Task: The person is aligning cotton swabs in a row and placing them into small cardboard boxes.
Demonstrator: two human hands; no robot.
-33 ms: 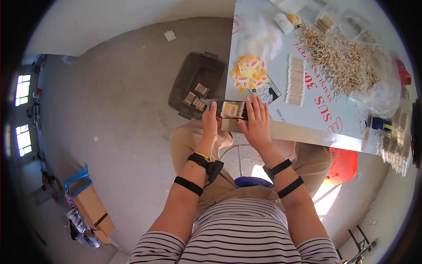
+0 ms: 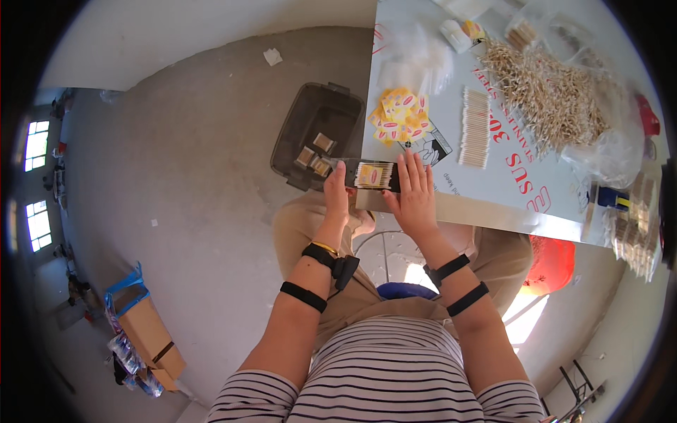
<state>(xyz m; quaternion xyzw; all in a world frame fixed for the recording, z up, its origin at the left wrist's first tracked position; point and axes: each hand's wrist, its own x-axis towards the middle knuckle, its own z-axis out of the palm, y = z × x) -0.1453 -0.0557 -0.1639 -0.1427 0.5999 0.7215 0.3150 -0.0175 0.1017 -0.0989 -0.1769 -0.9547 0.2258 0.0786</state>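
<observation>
At the table's near left corner, a black tray-like piece point(image 2: 361, 176) spans the space between my hands. Side by side on it lie cotton swabs point(image 2: 385, 175), with a yellow printed card point(image 2: 371, 175) among them. My left hand point(image 2: 337, 194) grips its left end, thumb on top and the other fingers mostly hidden; clear plastic film shows near the thumb. My right hand point(image 2: 415, 194) rests by the right end, fingers stretched out flat and thumb apart. Beyond it are a pile of yellow cards point(image 2: 400, 116) and a neat row of loose swabs point(image 2: 475, 127).
A dark plastic bin point(image 2: 288, 151) with several small swab packs stands left of the table point(image 2: 441, 127). Clear bags point(image 2: 416, 63) lie behind the cards. A large swab heap point(image 2: 543, 95) covers the far right. A red container point(image 2: 551, 264) sits below; a cardboard box point(image 2: 147, 331) stands far left.
</observation>
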